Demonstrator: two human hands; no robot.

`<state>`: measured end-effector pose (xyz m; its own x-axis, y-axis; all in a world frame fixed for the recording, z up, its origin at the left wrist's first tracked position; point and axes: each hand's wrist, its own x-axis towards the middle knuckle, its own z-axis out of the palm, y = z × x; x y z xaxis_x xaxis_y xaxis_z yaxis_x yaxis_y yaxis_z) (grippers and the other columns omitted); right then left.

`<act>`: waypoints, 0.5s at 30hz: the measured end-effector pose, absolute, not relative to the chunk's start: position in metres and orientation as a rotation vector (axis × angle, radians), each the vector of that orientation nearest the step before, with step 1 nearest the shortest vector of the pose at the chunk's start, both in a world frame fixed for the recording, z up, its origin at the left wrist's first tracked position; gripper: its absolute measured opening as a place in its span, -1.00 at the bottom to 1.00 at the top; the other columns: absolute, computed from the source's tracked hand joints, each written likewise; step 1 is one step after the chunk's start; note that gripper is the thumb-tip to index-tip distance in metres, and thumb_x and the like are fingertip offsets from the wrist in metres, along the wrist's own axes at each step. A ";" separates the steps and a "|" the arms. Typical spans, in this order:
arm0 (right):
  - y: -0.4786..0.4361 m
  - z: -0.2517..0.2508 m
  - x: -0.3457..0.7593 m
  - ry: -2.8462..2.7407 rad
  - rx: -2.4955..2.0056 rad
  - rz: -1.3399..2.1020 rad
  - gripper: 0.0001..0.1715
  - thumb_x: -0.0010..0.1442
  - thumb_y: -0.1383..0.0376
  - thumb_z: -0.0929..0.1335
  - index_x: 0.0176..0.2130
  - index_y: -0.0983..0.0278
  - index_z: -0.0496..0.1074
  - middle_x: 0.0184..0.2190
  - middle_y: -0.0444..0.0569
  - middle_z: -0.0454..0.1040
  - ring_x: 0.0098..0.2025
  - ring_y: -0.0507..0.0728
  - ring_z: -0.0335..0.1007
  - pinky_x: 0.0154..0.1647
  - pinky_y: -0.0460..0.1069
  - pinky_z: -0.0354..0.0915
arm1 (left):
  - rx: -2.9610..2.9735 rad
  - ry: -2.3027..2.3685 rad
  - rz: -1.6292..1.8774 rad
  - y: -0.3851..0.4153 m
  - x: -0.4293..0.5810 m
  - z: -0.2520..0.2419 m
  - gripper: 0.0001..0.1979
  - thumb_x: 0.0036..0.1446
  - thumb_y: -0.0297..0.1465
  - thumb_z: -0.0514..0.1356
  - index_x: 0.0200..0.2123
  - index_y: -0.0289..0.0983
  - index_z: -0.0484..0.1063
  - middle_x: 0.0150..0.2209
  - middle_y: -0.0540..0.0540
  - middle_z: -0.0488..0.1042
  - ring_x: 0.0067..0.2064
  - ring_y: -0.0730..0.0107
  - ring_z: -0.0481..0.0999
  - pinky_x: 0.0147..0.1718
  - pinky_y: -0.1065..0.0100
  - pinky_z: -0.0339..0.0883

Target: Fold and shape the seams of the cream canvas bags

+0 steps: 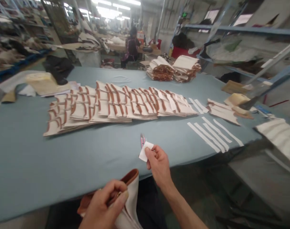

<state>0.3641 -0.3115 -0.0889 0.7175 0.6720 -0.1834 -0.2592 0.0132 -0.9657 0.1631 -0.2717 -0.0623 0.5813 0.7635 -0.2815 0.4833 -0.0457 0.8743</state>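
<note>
1. A folded cream piece with a brown lining [134, 194] is held low at the near table edge, its upper end turned toward the table; whether the edge is touched cannot be told.
2. The piece is gripped by the left hand [106, 203], with thumb and fingers closed on its brown-lined layers; the exact pinch is partly hidden by the fingers.
3. A small white slip [146, 151] is pinched between the thumb and fingers of the right hand [159, 160], its free corner pointing away over the table.
4. By its look, the piece is judged light, pliable but springy at the fold, and not slippery; it is best held by its layered edge, where the plies can be kept together. The slip is judged thin, nearly weightless and easily creased, so it is best taken by one margin.
5. Pink-handled snips [142, 138] are seen just beyond the slip, partly covered by it in this view; their points should be avoided.
6. Room for movement is offered by the blue-grey tabletop [92, 159] between its slanting near edge and the overlapping rows of folded pieces [106, 105].
7. To the right, the reach is bounded by loose white strips [214, 133], which could easily be disturbed.
</note>
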 end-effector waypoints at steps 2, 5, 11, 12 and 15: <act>-0.312 -0.079 0.334 -0.393 -1.376 0.764 -0.39 0.11 -0.21 0.49 -0.29 0.25 0.41 -0.68 -0.31 0.30 -0.67 -0.06 0.06 -0.64 -0.13 0.09 | 1.613 0.990 0.301 -0.272 0.165 -0.060 -0.74 0.18 -0.14 0.26 -0.35 -0.22 0.55 -0.53 0.09 0.30 -0.46 0.40 0.29 -0.44 0.43 0.20; -0.312 -0.065 0.296 -0.438 -1.389 0.741 -0.42 0.18 -0.20 0.46 -0.27 0.25 0.44 -0.64 -0.25 0.39 -0.65 -0.04 0.12 -0.58 -0.11 0.22 | 1.417 0.878 0.320 -0.272 0.158 -0.056 -0.69 0.13 -0.14 0.31 -0.21 -0.27 0.54 -0.51 0.11 0.24 -0.48 0.45 0.21 -0.49 0.47 0.12; -0.317 -0.045 0.248 -0.506 -1.353 0.773 -0.46 0.23 -0.16 0.45 -0.27 0.26 0.46 -0.63 -0.23 0.42 -0.70 -0.07 -0.04 -0.69 -0.14 0.11 | 1.181 0.837 0.498 -0.276 0.132 -0.049 -0.51 0.12 0.03 0.36 -0.22 -0.32 0.52 -0.54 0.17 0.07 -0.54 0.57 0.04 -0.59 0.53 -0.02; -0.318 -0.044 0.242 -0.513 -1.349 0.787 -0.47 0.24 -0.15 0.45 -0.27 0.26 0.47 -0.62 -0.22 0.44 -0.70 -0.08 -0.05 -0.69 -0.14 0.12 | 1.160 0.843 0.517 -0.277 0.129 -0.048 -0.49 0.13 0.06 0.35 -0.24 -0.31 0.50 -0.56 0.17 0.09 -0.56 0.57 0.06 -0.60 0.53 0.00; -0.320 -0.045 0.228 -0.528 -1.344 0.825 -0.50 0.26 -0.13 0.45 -0.24 0.27 0.47 -0.56 -0.16 0.51 -0.67 -0.07 0.03 -0.62 -0.13 0.23 | 1.131 0.888 0.564 -0.280 0.120 -0.047 -0.47 0.16 0.12 0.30 -0.32 -0.28 0.43 -0.59 0.10 0.26 -0.59 0.53 0.21 -0.62 0.51 0.10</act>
<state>0.2284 -0.3199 -0.0448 0.6212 0.7741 -0.1218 -0.2135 0.0177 -0.9768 0.1201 -0.2800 -0.0470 0.5487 0.7747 -0.3142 0.0449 0.3480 0.9364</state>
